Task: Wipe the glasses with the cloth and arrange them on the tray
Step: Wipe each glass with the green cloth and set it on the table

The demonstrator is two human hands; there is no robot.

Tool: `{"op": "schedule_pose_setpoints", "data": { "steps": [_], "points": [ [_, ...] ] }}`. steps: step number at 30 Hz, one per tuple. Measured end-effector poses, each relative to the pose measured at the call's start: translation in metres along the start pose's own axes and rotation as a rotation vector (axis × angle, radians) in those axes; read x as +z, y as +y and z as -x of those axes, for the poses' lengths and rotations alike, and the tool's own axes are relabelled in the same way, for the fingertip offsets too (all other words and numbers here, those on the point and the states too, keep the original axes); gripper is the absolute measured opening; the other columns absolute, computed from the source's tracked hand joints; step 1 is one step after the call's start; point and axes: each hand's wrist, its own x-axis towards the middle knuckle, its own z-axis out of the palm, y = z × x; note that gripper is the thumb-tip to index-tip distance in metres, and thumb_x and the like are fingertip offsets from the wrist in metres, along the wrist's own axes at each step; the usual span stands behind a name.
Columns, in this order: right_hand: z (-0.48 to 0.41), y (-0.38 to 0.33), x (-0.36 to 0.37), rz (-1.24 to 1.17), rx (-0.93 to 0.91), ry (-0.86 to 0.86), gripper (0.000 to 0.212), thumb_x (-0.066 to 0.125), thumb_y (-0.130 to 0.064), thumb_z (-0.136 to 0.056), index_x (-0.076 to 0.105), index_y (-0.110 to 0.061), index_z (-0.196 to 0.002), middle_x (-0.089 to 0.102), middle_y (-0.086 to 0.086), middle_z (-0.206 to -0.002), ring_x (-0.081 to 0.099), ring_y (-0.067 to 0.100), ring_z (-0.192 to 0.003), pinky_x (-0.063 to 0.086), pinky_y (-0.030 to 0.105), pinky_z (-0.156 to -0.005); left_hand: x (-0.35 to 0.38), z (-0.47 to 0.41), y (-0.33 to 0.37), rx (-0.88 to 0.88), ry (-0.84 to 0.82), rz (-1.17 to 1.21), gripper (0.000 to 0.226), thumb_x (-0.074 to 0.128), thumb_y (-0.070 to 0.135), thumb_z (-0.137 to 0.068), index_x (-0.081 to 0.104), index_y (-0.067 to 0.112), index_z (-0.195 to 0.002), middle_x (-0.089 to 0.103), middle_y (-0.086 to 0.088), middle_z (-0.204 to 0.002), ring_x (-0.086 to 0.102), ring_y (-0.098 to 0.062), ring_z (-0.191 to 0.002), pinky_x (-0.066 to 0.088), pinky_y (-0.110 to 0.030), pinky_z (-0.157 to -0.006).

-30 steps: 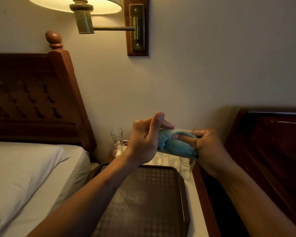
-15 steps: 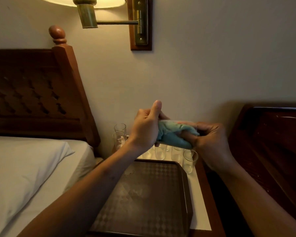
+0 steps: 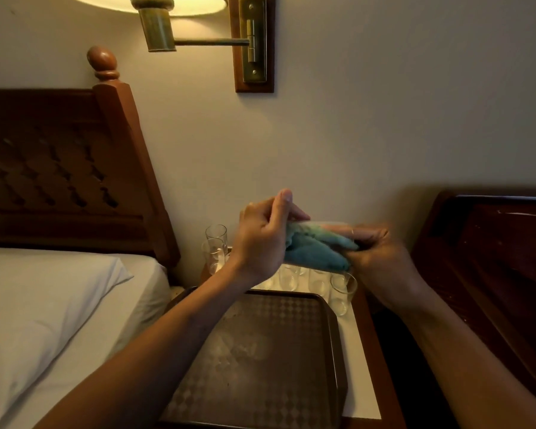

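Pressure should be gentle and the turning slow, since the left hand [image 3: 265, 239] and right hand [image 3: 379, 258] are both clamped on the blue cloth [image 3: 314, 253] bundled round a clear glass [image 3: 325, 225], held sideways above the tray's [image 3: 260, 351] far rim. The glass looks thin and is mostly hidden; other tumblers [image 3: 342, 292] stand just beyond that rim.

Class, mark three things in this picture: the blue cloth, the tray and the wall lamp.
cloth [image 3: 317, 253], head view, middle of the bunched blue fabric.
tray [image 3: 260, 382], head view, bare patterned floor of the tray.
wall lamp [image 3: 157, 29], head view, brass socket under the shade.
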Motion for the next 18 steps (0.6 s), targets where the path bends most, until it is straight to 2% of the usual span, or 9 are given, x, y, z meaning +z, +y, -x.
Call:
{"op": "schedule_pose_setpoints", "data": {
  "steps": [2, 3, 4, 5, 7, 11, 13, 15, 18],
  "points": [
    [0.003, 0.000, -0.001, 0.073, -0.186, -0.065, 0.030, 0.067, -0.008, -0.082, 0.075, -0.007, -0.111, 0.079, 0.010, -0.111, 0.076, 0.026, -0.108, 0.064, 0.035, -0.087, -0.007, -0.007, 0.012, -0.483, -0.112, 0.078, 0.051, 0.041, 0.044, -0.110, 0.069, 0.006, -0.090, 0.069, -0.013, -0.069, 0.064, -0.022, -0.048, 0.042, -0.023, -0.032],
    [0.004, 0.000, 0.000, 0.110, -0.227, -0.071, 0.032, 0.068, -0.007, -0.082, 0.074, -0.005, -0.114, 0.078, 0.013, -0.114, 0.076, 0.027, -0.109, 0.064, 0.038, -0.088, -0.011, -0.008, 0.018, -0.647, -0.183, 0.045, 0.052, 0.042, 0.048, -0.109, 0.067, 0.004, -0.097, 0.069, -0.016, -0.071, 0.059, -0.023, -0.044, 0.036, -0.020, -0.028],
    [0.004, 0.000, 0.001, 0.142, -0.232, -0.050, 0.033, 0.070, -0.008, -0.082, 0.074, -0.005, -0.115, 0.078, 0.014, -0.114, 0.076, 0.027, -0.109, 0.065, 0.040, -0.088, -0.014, -0.008, 0.023, -0.731, -0.238, 0.027, 0.052, 0.044, 0.049, -0.107, 0.065, 0.002, -0.102, 0.069, -0.019, -0.075, 0.056, -0.023, -0.042, 0.032, -0.019, -0.026],
    [0.002, 0.001, 0.000, 0.162, -0.206, -0.008, 0.032, 0.072, -0.012, -0.081, 0.075, -0.005, -0.113, 0.080, 0.011, -0.112, 0.076, 0.025, -0.107, 0.065, 0.040, -0.086, -0.014, -0.008, 0.026, -0.738, -0.261, 0.025, 0.051, 0.047, 0.049, -0.107, 0.065, 0.001, -0.104, 0.069, -0.021, -0.077, 0.055, -0.023, -0.042, 0.032, -0.019, -0.026],
    [0.000, 0.001, 0.000, 0.150, -0.094, 0.068, 0.031, 0.074, -0.022, -0.080, 0.078, -0.010, -0.108, 0.081, 0.006, -0.107, 0.077, 0.022, -0.103, 0.066, 0.039, -0.083, -0.008, -0.007, 0.029, -0.566, -0.212, 0.021, 0.048, 0.051, 0.043, -0.107, 0.070, -0.001, -0.101, 0.070, -0.020, -0.077, 0.057, -0.020, -0.041, 0.035, -0.020, -0.028],
    [-0.005, 0.000, -0.001, -0.123, 0.180, 0.110, 0.041, 0.076, -0.031, -0.074, 0.077, -0.006, -0.106, 0.079, 0.014, -0.105, 0.077, 0.030, -0.102, 0.064, 0.036, -0.080, 0.001, 0.003, 0.015, 0.144, -0.052, -0.235, 0.036, 0.054, 0.031, -0.108, 0.081, 0.010, -0.097, 0.075, -0.001, -0.076, 0.070, -0.013, -0.063, 0.049, -0.020, -0.047],
    [-0.006, 0.000, 0.002, -0.184, 0.245, 0.142, 0.048, 0.076, -0.033, -0.073, 0.076, -0.003, -0.111, 0.078, 0.016, -0.107, 0.076, 0.031, -0.102, 0.061, 0.033, -0.075, -0.003, 0.009, 0.004, 0.444, -0.062, -0.365, 0.033, 0.056, 0.030, -0.106, 0.080, 0.009, -0.102, 0.077, 0.000, -0.083, 0.071, -0.009, -0.070, 0.051, -0.018, -0.053],
    [-0.006, 0.002, 0.008, -0.206, 0.279, 0.198, 0.051, 0.076, -0.035, -0.073, 0.076, -0.002, -0.112, 0.078, 0.017, -0.107, 0.075, 0.032, -0.100, 0.061, 0.031, -0.072, -0.008, 0.014, -0.009, 0.554, -0.066, -0.376, 0.031, 0.067, 0.034, -0.100, 0.079, 0.006, -0.107, 0.079, -0.002, -0.096, 0.074, -0.006, -0.082, 0.057, -0.019, -0.062],
    [-0.007, 0.008, 0.012, -0.246, 0.283, 0.348, 0.033, 0.072, -0.028, -0.088, 0.076, -0.004, -0.111, 0.079, 0.016, -0.105, 0.077, 0.031, -0.099, 0.063, 0.034, -0.075, -0.012, 0.024, -0.026, 0.414, 0.027, -0.233, 0.047, 0.083, 0.046, -0.084, 0.079, 0.008, -0.110, 0.079, 0.000, -0.104, 0.077, -0.012, -0.091, 0.062, -0.026, -0.069]
  ]
}}
